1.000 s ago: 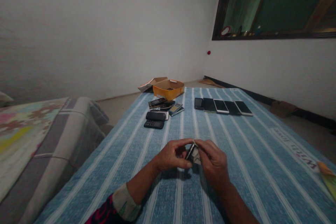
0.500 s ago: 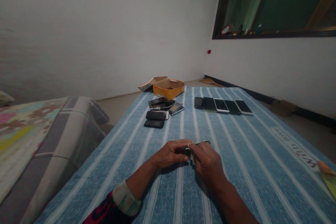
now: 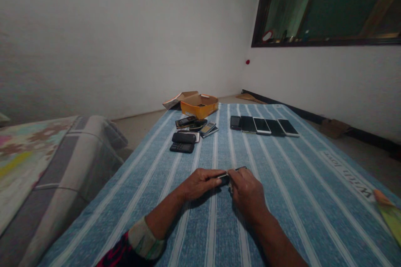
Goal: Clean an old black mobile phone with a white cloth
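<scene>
Over the near middle of the striped cloth, my left hand (image 3: 200, 183) is closed on the left end of a small dark mobile phone (image 3: 224, 180). My right hand (image 3: 247, 190) is closed at the phone's other side, pinching a pale scrap of cloth or tissue (image 3: 231, 185) against it. The fingers cover most of the phone, and a dark edge shows beyond the right knuckles. Beyond my left hand lies a pile of old mobile phones (image 3: 197, 124), with a black keypad phone (image 3: 182, 147) nearest.
A blue-and-white striped cloth (image 3: 150, 183) covers the table. Several smartphones (image 3: 262, 125) lie in a row at the far right. Behind the pile stands an open orange box (image 3: 200, 110). A covered bed (image 3: 72, 150) is on the left, and a yellow-green item (image 3: 388, 212) lies at the right edge.
The phone between my hands has tilted, and more of its dark side shows. My left fingers now lie straighter along its top. The whole view has shifted slightly.
</scene>
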Available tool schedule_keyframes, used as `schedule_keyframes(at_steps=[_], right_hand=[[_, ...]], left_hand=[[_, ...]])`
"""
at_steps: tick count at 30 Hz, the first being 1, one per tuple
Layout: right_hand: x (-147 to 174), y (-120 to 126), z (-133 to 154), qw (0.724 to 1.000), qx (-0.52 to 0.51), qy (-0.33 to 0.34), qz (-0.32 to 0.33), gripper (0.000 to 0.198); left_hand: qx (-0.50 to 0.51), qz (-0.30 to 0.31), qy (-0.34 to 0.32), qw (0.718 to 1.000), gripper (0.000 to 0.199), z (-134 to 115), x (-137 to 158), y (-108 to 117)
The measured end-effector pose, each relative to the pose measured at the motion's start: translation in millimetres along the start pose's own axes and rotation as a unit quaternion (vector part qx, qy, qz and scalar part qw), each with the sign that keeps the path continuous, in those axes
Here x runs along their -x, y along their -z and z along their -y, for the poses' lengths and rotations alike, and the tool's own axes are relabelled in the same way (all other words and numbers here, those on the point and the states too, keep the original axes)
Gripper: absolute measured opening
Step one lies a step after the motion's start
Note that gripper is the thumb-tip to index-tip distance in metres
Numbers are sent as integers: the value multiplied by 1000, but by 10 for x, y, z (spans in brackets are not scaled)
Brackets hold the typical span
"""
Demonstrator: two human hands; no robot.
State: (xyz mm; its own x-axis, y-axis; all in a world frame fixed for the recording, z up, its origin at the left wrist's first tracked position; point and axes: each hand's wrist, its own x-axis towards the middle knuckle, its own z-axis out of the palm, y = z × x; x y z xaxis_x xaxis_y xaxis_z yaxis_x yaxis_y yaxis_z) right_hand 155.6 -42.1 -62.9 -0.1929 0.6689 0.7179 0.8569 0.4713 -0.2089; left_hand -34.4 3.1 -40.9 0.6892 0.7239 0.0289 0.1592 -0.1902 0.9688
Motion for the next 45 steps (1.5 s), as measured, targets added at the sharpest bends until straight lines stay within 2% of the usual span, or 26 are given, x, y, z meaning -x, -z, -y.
schedule_keyframes(at_steps=[5, 11, 16, 25, 29, 32, 39, 41, 45], right_hand=[[24, -15, 67, 1000, -3, 6, 4, 25], [76, -81, 265, 998, -19, 55, -15, 28], [73, -90, 254, 998, -8, 56, -21, 26], [60, -43, -196, 995, 92, -22, -24, 26], [66, -25, -299, 988, 130, -80, -27, 26], [73, -30, -221, 992, 114, -58, -8, 26], [93, -108, 246, 998, -19, 53, -16, 27], [88, -115, 259, 998, -28, 51, -16, 28], [72, -102, 116, 1000, 1, 3, -11, 29]], left_hand=[[-2, 2, 4, 1000, 51, -20, 9, 10], [46, 24, -15, 999, 49, -7, 13, 2], [54, 21, -7, 998, 48, 22, 16, 5], [30, 15, 11, 999, 52, 40, 20, 29], [24, 24, 13, 999, 52, 43, 17, 41], [18, 28, 8, 999, 52, 39, 12, 43], [40, 21, -7, 999, 49, 54, 15, 20], [39, 16, -4, 999, 49, 65, 16, 21], [29, 11, -1, 1000, 50, 75, 13, 33]])
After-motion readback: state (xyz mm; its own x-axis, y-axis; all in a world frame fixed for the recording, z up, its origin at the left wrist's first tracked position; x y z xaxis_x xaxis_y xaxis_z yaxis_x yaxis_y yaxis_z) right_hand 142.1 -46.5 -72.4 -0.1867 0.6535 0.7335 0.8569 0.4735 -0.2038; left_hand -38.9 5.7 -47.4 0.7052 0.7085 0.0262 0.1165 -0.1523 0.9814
